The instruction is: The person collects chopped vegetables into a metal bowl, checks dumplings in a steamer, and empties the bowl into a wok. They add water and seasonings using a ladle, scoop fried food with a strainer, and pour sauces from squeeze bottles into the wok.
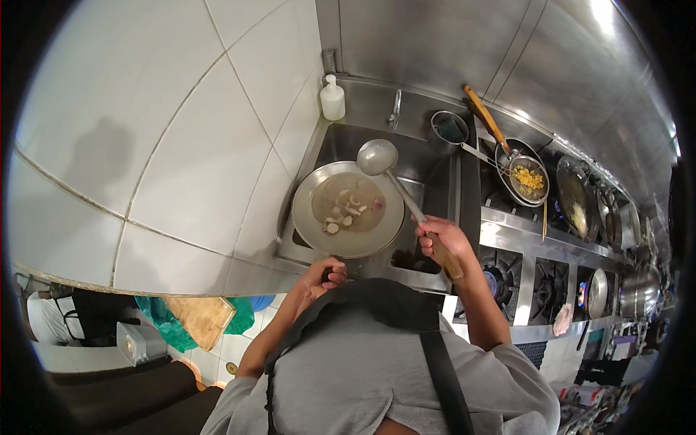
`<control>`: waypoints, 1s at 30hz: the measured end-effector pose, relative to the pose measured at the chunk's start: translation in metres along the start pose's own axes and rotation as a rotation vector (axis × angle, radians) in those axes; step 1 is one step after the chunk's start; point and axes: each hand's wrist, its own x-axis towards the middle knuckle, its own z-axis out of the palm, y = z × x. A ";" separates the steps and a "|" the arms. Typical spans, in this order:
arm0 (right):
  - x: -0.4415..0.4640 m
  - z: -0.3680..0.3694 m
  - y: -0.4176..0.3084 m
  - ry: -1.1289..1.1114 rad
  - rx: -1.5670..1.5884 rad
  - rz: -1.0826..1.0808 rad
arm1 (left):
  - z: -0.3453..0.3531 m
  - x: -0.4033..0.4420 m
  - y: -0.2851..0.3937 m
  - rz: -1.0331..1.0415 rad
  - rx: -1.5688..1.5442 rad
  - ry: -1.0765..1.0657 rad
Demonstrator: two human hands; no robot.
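Note:
Both my hands are closed in front of my apron. My left hand (325, 277) is wrapped round the dark handle of a wide pan (304, 210), which is over the sink. Cloudy liquid lies in the pan with several pale sliced pieces (346, 210) and a small pinkish bit. My right hand (442, 241) grips a ladle (378, 156) by its wooden handle. The ladle's metal bowl is above the pan's far rim, apart from the liquid as far as I can tell.
The sink (428, 170) has a tap (394, 112) and a white pump bottle (333, 98) behind it. To the right, a strainer with yellow bits (528, 180) rests over a pan beside the stove burners (500, 283). A tiled wall (188, 159) borders the left.

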 end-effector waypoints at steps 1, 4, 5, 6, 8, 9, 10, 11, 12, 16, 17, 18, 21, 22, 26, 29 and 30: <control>-0.005 0.003 0.005 0.011 -0.050 -0.004 | 0.002 -0.001 0.001 -0.004 0.006 0.002; -0.019 0.014 0.022 0.049 -0.239 -0.002 | 0.008 -0.005 0.007 -0.032 0.017 0.044; -0.025 0.018 0.027 0.068 -0.306 0.002 | 0.011 -0.007 0.009 -0.047 0.016 0.082; -0.033 0.025 0.033 0.084 -0.429 -0.041 | 0.014 -0.009 0.008 -0.067 0.017 0.118; -0.052 0.045 0.044 0.132 -0.667 -0.117 | 0.023 -0.023 0.007 -0.072 0.073 0.174; -0.060 0.047 0.050 0.111 -0.763 -0.113 | 0.029 -0.030 0.011 -0.089 0.111 0.197; -0.069 0.052 0.057 0.141 -0.851 -0.170 | 0.030 -0.038 0.015 -0.132 0.109 0.148; -0.079 0.059 0.065 0.196 -0.941 -0.216 | 0.029 -0.044 0.017 -0.198 0.108 0.089; -0.090 0.062 0.073 0.252 -1.037 -0.250 | 0.025 -0.050 0.020 -0.219 0.112 0.081; -0.125 0.051 0.117 0.356 -1.125 -0.486 | 0.060 -0.068 0.015 -0.222 0.163 0.215; -0.134 0.052 0.125 0.378 -1.120 -0.514 | 0.065 -0.071 0.011 -0.225 0.174 0.246; -0.142 0.056 0.131 0.394 -1.121 -0.555 | 0.068 -0.074 0.010 -0.215 0.190 0.271; -0.173 0.057 0.148 0.459 -1.058 -0.550 | 0.092 -0.074 -0.006 -0.272 0.274 0.251; -0.184 0.055 0.155 0.480 -1.039 -0.572 | 0.102 -0.074 -0.014 -0.293 0.309 0.240; -0.235 0.038 0.180 0.576 -0.922 -0.649 | 0.155 -0.069 -0.072 -0.371 0.378 0.224; -0.282 0.015 0.209 0.662 -0.866 -0.672 | 0.168 -0.050 -0.125 -0.493 0.332 0.114; -0.302 0.008 0.217 0.689 -0.860 -0.674 | 0.170 -0.043 -0.146 -0.544 0.294 0.077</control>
